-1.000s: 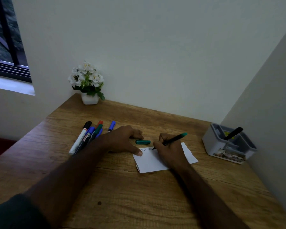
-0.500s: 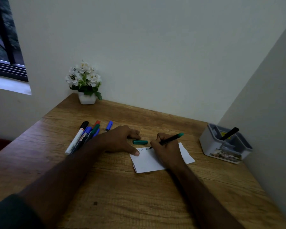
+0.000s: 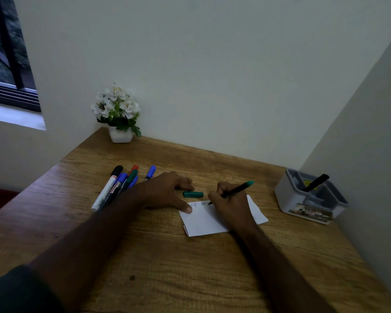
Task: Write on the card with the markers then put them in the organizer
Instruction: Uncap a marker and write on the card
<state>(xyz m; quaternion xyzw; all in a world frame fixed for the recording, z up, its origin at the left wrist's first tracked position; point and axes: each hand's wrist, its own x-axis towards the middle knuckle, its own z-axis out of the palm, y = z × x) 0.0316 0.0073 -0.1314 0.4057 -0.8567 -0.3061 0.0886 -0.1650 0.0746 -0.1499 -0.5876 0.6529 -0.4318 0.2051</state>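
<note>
— Card (image 3: pixel 203 222) first: where does it lie?

— Flat on the wooden desk (image 3: pixel 190 267), white, in front of the person, with a few green letters along its top edge. The lower left corner looks folded.

— And the right hand (image 3: pixel 229 203)?

— It rests on the card, fingers curled tight round a green marker (image 3: pixel 237 189) in a writing grip. The tip touches the paper just right of the letters; the green back end tilts up and to the right.

— The left hand (image 3: pixel 167 190)?

— Spread flat on the desk, fingers relaxed and straight, gripping nothing. Its thumb (image 3: pixel 186 208) presses the card's upper left corner. The fingertips lie near the green cap (image 3: pixel 193 194), which sits on the desk just above the card; whether they touch it I cannot tell.

— Other markers?

— A bunch of capped markers (image 3: pixel 117 186) lies on the desk left of the left forearm, partly hidden by it: caps in black, blue, green and red. 1 more blue marker (image 3: pixel 151 172) lies a little apart to their right.

— The organizer (image 3: pixel 312 199)?

— Grey, at the desk's right edge by the side wall, well apart from the card. 1 black marker (image 3: pixel 316 182) leans in a compartment.

— Anything else?

— A white pot of white flowers (image 3: pixel 117 114) in the far left corner.
</note>
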